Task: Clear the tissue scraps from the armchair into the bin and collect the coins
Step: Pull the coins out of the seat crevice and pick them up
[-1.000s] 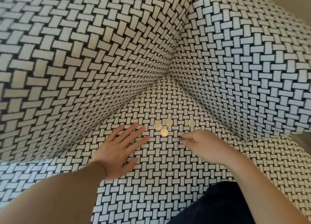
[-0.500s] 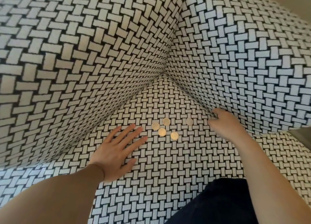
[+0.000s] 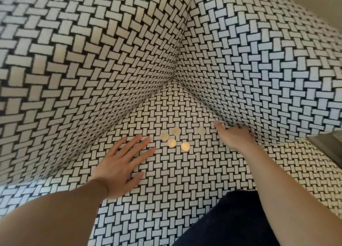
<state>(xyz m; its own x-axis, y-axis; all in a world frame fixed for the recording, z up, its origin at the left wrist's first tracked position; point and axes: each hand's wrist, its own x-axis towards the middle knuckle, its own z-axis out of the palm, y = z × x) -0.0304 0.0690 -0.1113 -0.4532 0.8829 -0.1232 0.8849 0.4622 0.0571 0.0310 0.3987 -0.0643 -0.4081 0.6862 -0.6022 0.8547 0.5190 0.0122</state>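
1. Woven black-and-white fabric covers the armchair (image 3: 92, 60). No tissue scraps show on it, and no bin is in view.
2. Five coins (image 3: 171, 142) lie loose on the seat between the hands, not yet collected.
3. Left hand (image 3: 120, 164): flat on the seat, fingers spread, holding nothing.
4. Right hand (image 3: 235, 138): at the seat-arm crease, most fingers hidden, so I cannot tell its grip.
5. Open seat lies around the coins, with the crease near on the right.
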